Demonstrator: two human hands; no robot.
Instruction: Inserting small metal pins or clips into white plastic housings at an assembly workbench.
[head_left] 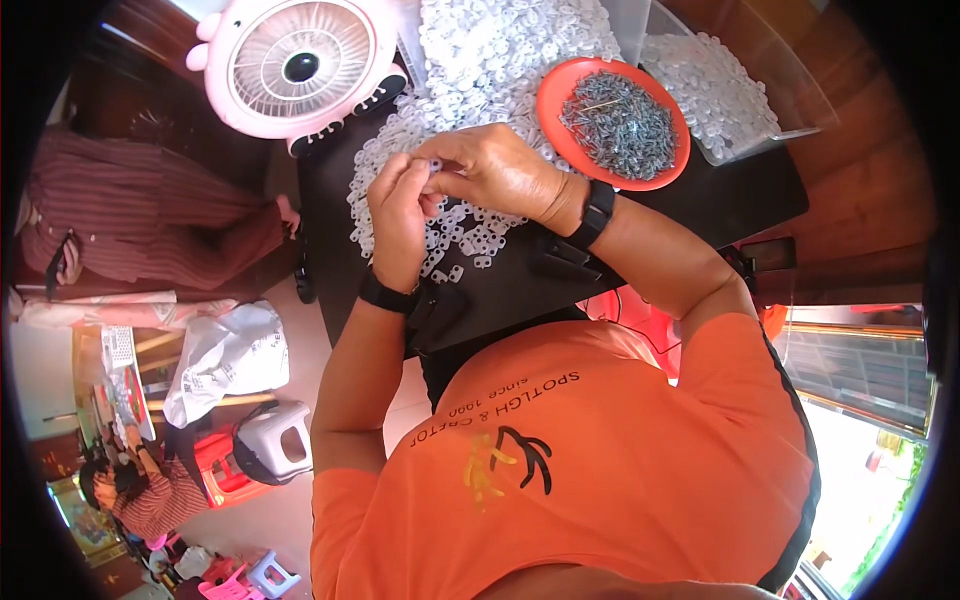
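The left hand has its fingers pinched close together on a small white clip. The right hand meets it there, its fingers almost closed, but I cannot tell if they grip the clip too or hold a nail. The clip is up over the desk, near the loose clips. If the pinch is too weak, the clip could slip and get lost in the pile. Nails might poke fingers. The right arm could bump the red plate and spill them.
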